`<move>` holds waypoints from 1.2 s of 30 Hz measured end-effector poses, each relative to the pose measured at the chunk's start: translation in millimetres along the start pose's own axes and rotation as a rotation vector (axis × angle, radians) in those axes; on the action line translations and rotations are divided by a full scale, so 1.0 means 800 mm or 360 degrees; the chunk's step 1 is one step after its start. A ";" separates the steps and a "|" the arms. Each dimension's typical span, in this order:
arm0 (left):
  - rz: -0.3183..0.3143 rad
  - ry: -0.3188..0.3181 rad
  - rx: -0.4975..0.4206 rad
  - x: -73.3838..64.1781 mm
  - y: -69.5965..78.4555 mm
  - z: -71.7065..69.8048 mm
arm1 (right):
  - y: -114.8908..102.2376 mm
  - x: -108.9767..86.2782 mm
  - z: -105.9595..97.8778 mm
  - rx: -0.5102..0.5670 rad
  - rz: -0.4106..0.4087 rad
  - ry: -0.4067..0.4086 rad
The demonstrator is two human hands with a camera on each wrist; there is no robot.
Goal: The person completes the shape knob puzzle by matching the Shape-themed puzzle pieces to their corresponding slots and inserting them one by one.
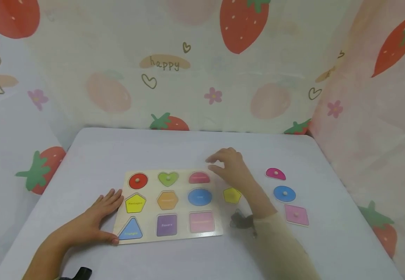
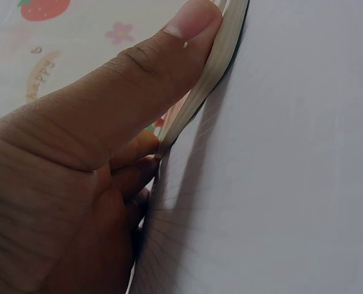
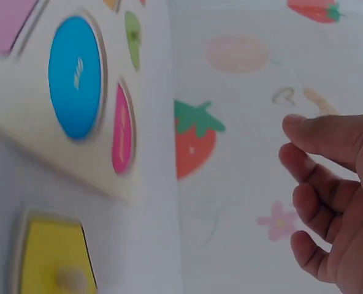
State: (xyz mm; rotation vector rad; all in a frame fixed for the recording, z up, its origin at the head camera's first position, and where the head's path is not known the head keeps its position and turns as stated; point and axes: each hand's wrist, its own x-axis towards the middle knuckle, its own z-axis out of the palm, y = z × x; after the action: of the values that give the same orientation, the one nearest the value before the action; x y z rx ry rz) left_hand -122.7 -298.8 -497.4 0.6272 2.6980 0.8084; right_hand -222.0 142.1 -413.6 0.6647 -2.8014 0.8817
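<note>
Apart, neither clamped
Left hand [image 1: 91,221] touches cream rectangular wooden-looking board [image 1: 183,205], likely steadying it; right hand [image 1: 233,168] hovers empty.

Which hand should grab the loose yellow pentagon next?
Probably the right hand. It looks empty and hovers near the yellow pentagon, on the same side of the board. The left hand touches the board's opposite edge, so it would have to reach across.

Right grip [image 1: 233,168] hovers, loosely curved (left grip [image 1: 95,219] lies thumb spread).
</note>
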 end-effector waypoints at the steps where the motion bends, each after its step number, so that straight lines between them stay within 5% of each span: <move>1: 0.0011 0.0005 -0.0007 0.000 0.000 0.000 | 0.006 -0.004 -0.008 -0.0007 -0.0031 0.0026; 8: -0.0015 0.0003 0.0009 0.000 -0.003 0.001 | 0.045 -0.021 -0.051 0.0035 -0.0057 0.0183; 15: -0.0016 0.0010 0.0023 0.002 -0.004 0.004 | 0.074 -0.030 -0.079 0.0095 -0.0001 0.0208; 26: -0.0020 0.0005 0.0027 0.000 -0.005 0.004 | 0.157 -0.048 -0.090 0.0100 0.0392 0.0085; 36: -0.0014 0.0011 0.0033 0.002 -0.004 0.005 | 0.195 -0.066 -0.094 0.0122 0.0642 -0.0061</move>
State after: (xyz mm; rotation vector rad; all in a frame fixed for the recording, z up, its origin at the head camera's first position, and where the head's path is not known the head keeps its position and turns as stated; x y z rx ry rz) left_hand -123.6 -298.5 -502.6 0.6179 2.7168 0.7825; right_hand -245.0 319.0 -445.0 0.1201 -3.0024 1.0511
